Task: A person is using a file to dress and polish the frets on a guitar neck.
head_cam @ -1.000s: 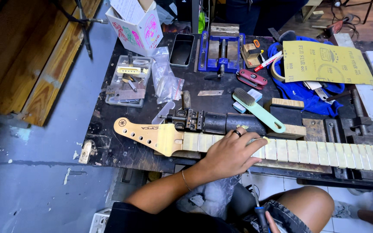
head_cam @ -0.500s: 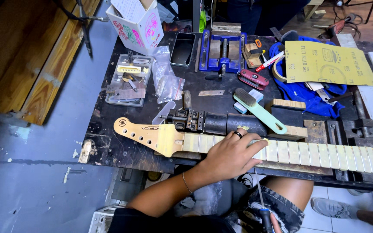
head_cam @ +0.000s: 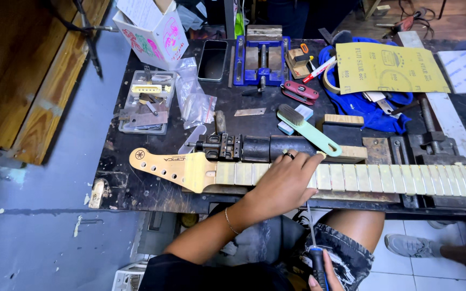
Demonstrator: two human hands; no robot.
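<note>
A pale maple guitar neck (head_cam: pixel 384 178) lies lengthwise along the front edge of the dark workbench (head_cam: pixel 136 188), with its headstock (head_cam: pixel 168 164) to the left. My left hand (head_cam: pixel 284 183) lies across the fretboard near the headstock end, holding it down with the fingers reaching over the far edge. A ring shows on one finger. Low in the view, over my lap, my right hand (head_cam: pixel 322 277) grips a thin-shafted tool with a dark blue handle (head_cam: pixel 314 253), its shaft pointing up toward the neck.
Behind the neck lie a green brush (head_cam: pixel 308 129), wood blocks, a blue vise (head_cam: pixel 260 59), a red folding tool (head_cam: pixel 297 91), yellow sandpaper (head_cam: pixel 389 67) on blue cloth (head_cam: pixel 362 102), a clear parts box (head_cam: pixel 146 102), a phone (head_cam: pixel 212 59) and a white carton (head_cam: pixel 152 32). Another person's shoe (head_cam: pixel 405 245) is at lower right.
My left hand stays on the neck. The tool's handle and my right fingers have come into view at the bottom. The shoe at lower right has shifted leftward.
</note>
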